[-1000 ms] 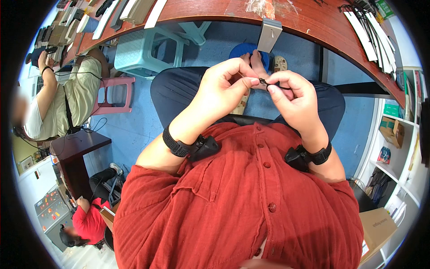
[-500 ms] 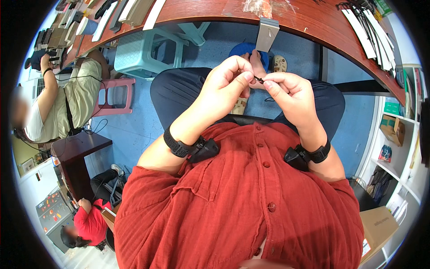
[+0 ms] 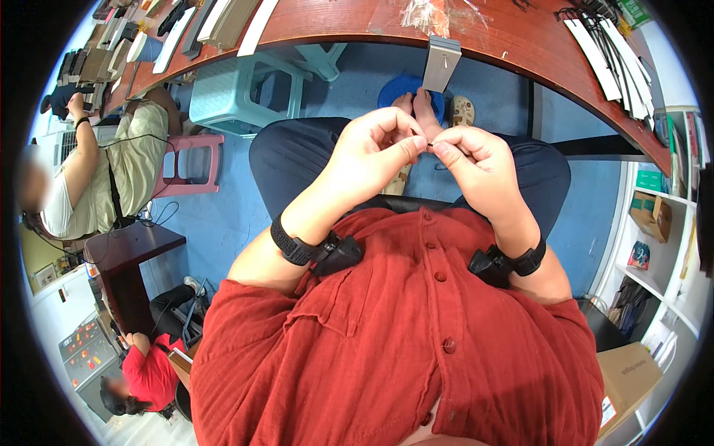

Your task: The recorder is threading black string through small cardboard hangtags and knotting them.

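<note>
Above my lap, my left hand (image 3: 362,157) and my right hand (image 3: 485,165) meet fingertip to fingertip. Both are closed in a pinch on a thin black cord (image 3: 431,145). Only a short dark bit of it shows between the fingers; the rest is hidden behind them. Just beyond my hands, a grey block-like piece (image 3: 442,67) juts from the near edge of the reddish-brown table (image 3: 335,18).
Clear plastic wrapping (image 3: 428,16) lies on the table. White strips with black cords (image 3: 610,63) lie at its right, grey and white strips (image 3: 227,26) at its left. Turquoise stools (image 3: 230,93) stand beneath. Shelves (image 3: 662,279) flank my right; a co-worker (image 3: 104,163) sits at left.
Both hands have dropped slightly toward me, and their fingertips have come closer together. Less of the black cord shows between them now.
</note>
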`<state>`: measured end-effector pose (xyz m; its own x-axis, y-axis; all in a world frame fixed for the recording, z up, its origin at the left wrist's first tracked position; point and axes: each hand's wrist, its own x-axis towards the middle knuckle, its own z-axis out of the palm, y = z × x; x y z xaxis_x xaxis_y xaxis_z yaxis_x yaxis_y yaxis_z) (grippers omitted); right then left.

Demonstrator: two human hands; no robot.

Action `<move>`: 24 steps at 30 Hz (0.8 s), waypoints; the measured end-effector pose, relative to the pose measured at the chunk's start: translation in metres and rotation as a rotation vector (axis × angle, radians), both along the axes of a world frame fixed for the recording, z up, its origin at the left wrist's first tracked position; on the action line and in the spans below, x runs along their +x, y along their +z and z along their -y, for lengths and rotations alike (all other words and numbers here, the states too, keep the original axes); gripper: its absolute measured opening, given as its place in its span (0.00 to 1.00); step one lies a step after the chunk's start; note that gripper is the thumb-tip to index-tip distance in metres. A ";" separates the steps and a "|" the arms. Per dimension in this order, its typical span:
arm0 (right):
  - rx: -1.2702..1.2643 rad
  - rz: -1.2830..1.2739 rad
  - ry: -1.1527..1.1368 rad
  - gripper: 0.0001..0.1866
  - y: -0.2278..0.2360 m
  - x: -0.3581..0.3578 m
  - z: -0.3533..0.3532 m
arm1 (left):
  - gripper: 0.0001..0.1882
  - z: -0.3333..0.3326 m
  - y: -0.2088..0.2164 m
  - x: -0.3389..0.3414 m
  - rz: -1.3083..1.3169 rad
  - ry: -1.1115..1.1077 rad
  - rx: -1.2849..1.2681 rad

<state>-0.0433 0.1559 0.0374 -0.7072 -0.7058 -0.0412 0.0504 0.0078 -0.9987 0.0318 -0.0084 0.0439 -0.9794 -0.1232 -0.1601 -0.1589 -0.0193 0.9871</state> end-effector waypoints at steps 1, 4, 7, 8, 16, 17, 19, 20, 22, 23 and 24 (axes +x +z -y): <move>0.023 -0.167 0.021 0.05 0.001 -0.001 0.001 | 0.05 0.000 0.001 0.000 0.046 -0.028 0.027; 0.081 0.013 0.066 0.04 0.003 -0.001 0.001 | 0.05 0.000 0.006 0.001 0.103 -0.092 -0.061; 0.081 0.346 0.132 0.03 0.001 -0.001 0.001 | 0.05 0.003 0.007 0.001 0.115 -0.139 -0.161; 0.058 0.333 0.162 0.04 0.000 -0.002 0.002 | 0.06 0.004 0.007 0.001 0.105 -0.151 -0.155; -0.118 0.451 0.121 0.04 -0.008 -0.002 0.003 | 0.09 0.005 0.001 -0.001 0.058 -0.121 0.124; -0.162 0.434 0.103 0.05 -0.009 -0.002 0.004 | 0.09 0.005 0.001 -0.001 0.024 -0.124 0.107; -0.152 0.432 0.066 0.05 -0.014 -0.001 0.007 | 0.09 0.003 0.002 -0.001 0.026 -0.109 0.080; -0.183 0.430 0.038 0.05 -0.016 -0.001 0.007 | 0.09 0.002 0.003 -0.001 0.017 -0.098 0.056; -0.152 0.391 0.040 0.05 -0.018 -0.001 0.007 | 0.09 0.000 0.003 -0.001 -0.016 -0.056 0.028; -0.121 0.351 0.043 0.05 -0.019 -0.001 0.006 | 0.10 -0.001 0.003 -0.002 -0.036 -0.029 0.003; -0.120 0.348 0.044 0.05 -0.020 -0.001 0.006 | 0.10 0.000 0.004 -0.002 -0.053 -0.012 0.001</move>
<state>-0.0448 0.1499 0.0175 -0.6343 -0.7495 -0.1896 0.3898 -0.0983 -0.9156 0.0297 -0.0082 0.0477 -0.9878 -0.1114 -0.1085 -0.1071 -0.0190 0.9941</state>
